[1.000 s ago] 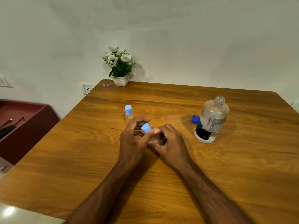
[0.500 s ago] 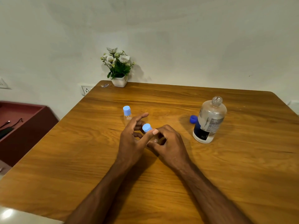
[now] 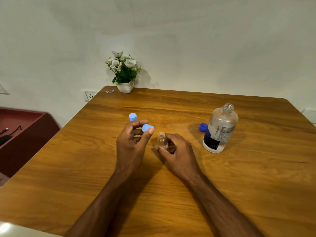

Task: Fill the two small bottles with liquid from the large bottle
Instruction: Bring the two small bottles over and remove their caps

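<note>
My left hand (image 3: 131, 144) pinches a light blue cap (image 3: 147, 128) between thumb and fingers, lifted off its bottle. My right hand (image 3: 177, 153) holds a small clear bottle (image 3: 162, 139) upright on the wooden table (image 3: 239, 177), its neck open. A second small bottle with a light blue cap (image 3: 132, 116) stands just behind my left hand, its body mostly hidden by my fingers. The large clear bottle (image 3: 219, 129) with a dark label stands uncapped to the right, with its dark blue cap (image 3: 203, 126) lying beside it on the left.
A white pot of flowers (image 3: 124, 72) stands at the table's far left corner, with a small object (image 3: 109, 91) lying next to it. A dark red cabinet (image 3: 25, 134) with cables on it sits left of the table. A wall socket (image 3: 89, 96) is behind the table.
The light blue cap has come off the small bottle: my left hand moved left and up with it, and the bottle's open neck now shows in my right hand.
</note>
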